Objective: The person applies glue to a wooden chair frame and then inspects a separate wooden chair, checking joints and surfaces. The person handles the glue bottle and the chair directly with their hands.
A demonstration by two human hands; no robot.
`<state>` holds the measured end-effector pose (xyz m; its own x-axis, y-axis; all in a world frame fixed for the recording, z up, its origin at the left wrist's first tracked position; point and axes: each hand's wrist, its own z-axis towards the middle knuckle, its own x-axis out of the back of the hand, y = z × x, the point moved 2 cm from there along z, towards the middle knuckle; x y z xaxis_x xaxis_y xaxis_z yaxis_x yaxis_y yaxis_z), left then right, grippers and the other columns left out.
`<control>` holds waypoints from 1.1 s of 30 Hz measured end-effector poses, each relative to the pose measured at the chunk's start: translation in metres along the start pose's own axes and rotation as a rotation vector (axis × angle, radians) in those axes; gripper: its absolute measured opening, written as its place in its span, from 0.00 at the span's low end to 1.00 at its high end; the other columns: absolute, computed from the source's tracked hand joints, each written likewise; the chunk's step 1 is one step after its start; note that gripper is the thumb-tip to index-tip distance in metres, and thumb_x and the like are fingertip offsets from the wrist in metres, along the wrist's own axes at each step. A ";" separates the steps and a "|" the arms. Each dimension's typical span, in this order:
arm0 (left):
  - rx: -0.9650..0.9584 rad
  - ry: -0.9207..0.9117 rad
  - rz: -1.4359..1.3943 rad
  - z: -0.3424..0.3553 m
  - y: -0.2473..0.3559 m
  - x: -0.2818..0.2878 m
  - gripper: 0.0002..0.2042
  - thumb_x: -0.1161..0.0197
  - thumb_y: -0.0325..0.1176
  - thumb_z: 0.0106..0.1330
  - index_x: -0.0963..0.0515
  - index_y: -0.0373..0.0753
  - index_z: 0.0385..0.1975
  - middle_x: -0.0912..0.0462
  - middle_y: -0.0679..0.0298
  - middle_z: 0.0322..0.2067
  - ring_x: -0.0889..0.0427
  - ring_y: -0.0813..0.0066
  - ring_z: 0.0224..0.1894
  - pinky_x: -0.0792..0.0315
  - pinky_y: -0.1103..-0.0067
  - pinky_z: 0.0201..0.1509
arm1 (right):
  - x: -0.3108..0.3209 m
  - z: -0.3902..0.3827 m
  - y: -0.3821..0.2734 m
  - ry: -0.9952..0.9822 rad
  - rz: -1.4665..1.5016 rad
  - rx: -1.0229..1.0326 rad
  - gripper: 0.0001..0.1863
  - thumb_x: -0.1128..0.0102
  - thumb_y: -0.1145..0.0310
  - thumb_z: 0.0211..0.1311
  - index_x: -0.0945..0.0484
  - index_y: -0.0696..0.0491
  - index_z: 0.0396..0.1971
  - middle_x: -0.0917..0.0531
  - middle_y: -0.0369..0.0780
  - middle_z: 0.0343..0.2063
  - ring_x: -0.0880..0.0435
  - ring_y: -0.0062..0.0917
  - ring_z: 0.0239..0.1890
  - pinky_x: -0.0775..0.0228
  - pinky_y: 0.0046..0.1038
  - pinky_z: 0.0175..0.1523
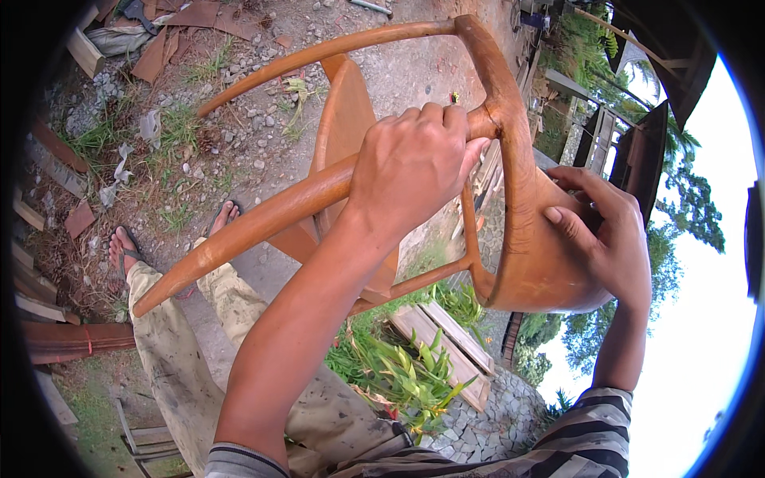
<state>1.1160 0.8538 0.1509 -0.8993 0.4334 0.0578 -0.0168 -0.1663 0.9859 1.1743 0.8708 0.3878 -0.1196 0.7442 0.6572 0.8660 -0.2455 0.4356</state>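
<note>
A varnished orange-brown wooden chair [522,215] is held tilted in front of me, off its usual upright stance. My left hand [410,171] is closed round a thick, tapering chair leg [239,247], close to its joint with the curved frame. The leg's narrow end points down toward my trousers. On the right, my right hand [610,223] grips the broad curved backrest [550,271], thumb on the near face and fingers over its edge. Beyond my left hand the flat seat [351,111] shows, partly hidden by that hand and the leg.
Broken reddish tiles [195,20] and wood scraps lie at the upper left. Loose planks [52,167] line the left side. Leafy plants [414,362] grow beside wide boards [446,350] and stone paving [486,426]. My sandalled feet [123,247] stand on gravelly ground.
</note>
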 end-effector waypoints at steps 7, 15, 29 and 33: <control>0.034 -0.048 -0.055 0.002 0.000 0.005 0.15 0.30 0.45 0.65 0.22 0.39 0.30 0.19 0.59 0.26 0.15 0.58 0.26 0.23 0.67 0.27 | -0.002 0.052 0.006 -0.323 0.132 0.024 0.22 0.31 0.53 0.66 0.17 0.60 0.42 0.15 0.46 0.25 0.16 0.33 0.27 0.25 0.34 0.37; 0.045 -0.046 -0.089 -0.005 0.001 0.014 0.15 0.29 0.43 0.65 0.25 0.40 0.29 0.21 0.60 0.25 0.17 0.58 0.26 0.24 0.67 0.28 | -0.018 0.068 0.024 -0.754 0.683 -0.131 0.20 0.29 0.60 0.67 0.18 0.60 0.49 0.17 0.29 0.27 0.25 0.10 0.29 0.35 0.22 0.33; 0.017 -0.117 -0.013 -0.037 0.010 0.060 0.16 0.28 0.45 0.64 0.24 0.39 0.31 0.23 0.61 0.24 0.18 0.61 0.26 0.25 0.68 0.29 | -0.043 0.016 -0.006 -0.702 0.888 -0.139 0.13 0.35 0.60 0.73 0.19 0.56 0.38 0.21 0.25 0.25 0.29 0.06 0.28 0.41 0.20 0.30; 0.012 -0.097 0.035 -0.033 0.012 0.074 0.15 0.28 0.44 0.64 0.22 0.38 0.32 0.21 0.60 0.24 0.18 0.58 0.26 0.26 0.66 0.29 | -0.019 -0.009 0.024 -0.582 1.147 -0.092 0.37 0.43 0.36 0.70 0.19 0.58 0.55 0.12 0.37 0.35 0.16 0.16 0.36 0.26 0.21 0.42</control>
<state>1.0351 0.8544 0.1622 -0.8530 0.5109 0.1066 0.0198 -0.1725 0.9848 1.1926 0.8455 0.3911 0.9149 0.2345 0.3286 0.2930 -0.9457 -0.1407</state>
